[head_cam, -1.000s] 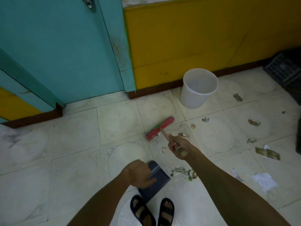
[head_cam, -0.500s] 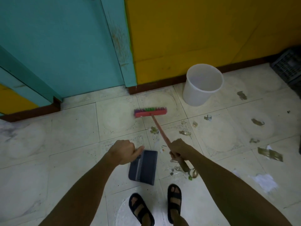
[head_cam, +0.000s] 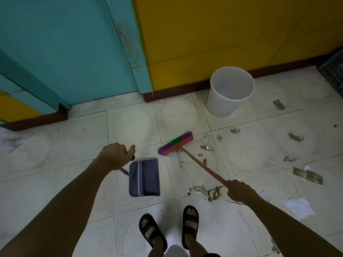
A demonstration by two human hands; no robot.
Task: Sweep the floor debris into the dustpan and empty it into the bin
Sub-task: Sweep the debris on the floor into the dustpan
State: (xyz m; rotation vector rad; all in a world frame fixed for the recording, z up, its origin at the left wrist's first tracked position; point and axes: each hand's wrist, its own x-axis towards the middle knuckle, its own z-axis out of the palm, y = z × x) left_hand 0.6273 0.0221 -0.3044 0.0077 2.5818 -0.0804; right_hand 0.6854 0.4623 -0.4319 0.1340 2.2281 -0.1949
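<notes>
White bin (head_cam: 230,90) stands by the yellow wall (head_cam: 222,34), well apart from the dustpan (head_cam: 144,178) on the tiles (head_cam: 37,154) before my sandals (head_cam: 190,227). My left hand (head_cam: 115,156) grips its handle; my right hand (head_cam: 240,191) grips the broom (head_cam: 175,146), whose head lies just beyond the dustpan. Scraps (head_cam: 207,147) litter the floor around it.

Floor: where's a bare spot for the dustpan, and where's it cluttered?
Bare: tiles between the teal door and the dustpan, and between the broom head and the skirting. Crowded: right of the broom handle, scraps from bucket to right hand.
</notes>
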